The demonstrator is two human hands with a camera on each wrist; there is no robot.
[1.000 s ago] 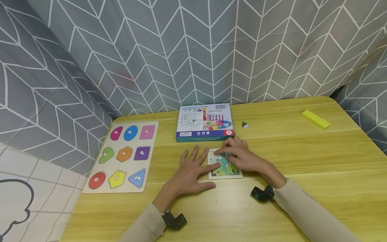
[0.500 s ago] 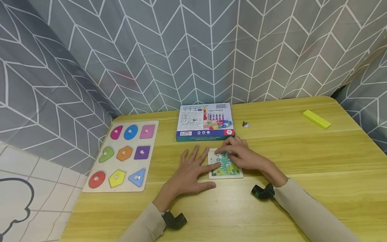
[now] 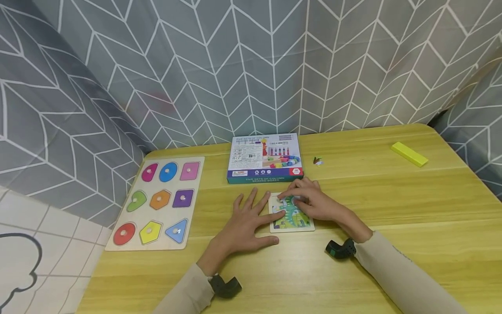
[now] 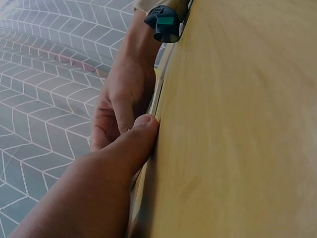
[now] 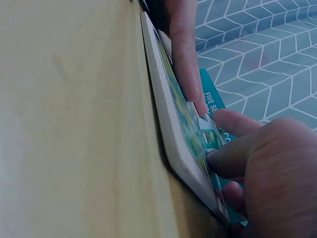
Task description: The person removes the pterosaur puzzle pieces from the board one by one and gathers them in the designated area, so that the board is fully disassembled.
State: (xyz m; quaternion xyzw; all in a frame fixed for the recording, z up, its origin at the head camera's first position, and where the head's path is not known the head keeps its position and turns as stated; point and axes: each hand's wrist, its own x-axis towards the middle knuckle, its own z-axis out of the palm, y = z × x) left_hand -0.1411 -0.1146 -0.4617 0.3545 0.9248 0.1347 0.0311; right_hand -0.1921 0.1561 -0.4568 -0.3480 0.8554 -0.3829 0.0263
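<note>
A small dinosaur jigsaw puzzle (image 3: 292, 230) in a pale wooden frame lies flat on the table. My left hand (image 3: 246, 224) is spread beside it, palm down, its index fingertip on the picture and its thumb on the table by the frame. Over the upper part of the puzzle, my right hand (image 3: 313, 203) has thumb and index finger bent around a puzzle piece (image 5: 211, 134); the other fingers are curled. The right wrist view shows both fingertips right at this piece. Part of the puzzle's top right is hidden beneath the right hand.
A boxed bead set (image 3: 264, 161) stands behind the puzzle. Loose small puzzle pieces (image 3: 317, 161) lie right of the box. A wooden shape board (image 3: 157, 224) with knobbed pieces is at left, a yellow block (image 3: 409, 154) at far right. A grey patterned curtain (image 3: 251, 65) hangs behind.
Both hands keep almost the same place on the puzzle; the right thumb and index finger shift only slightly around the piece. The other things stay where they were.
</note>
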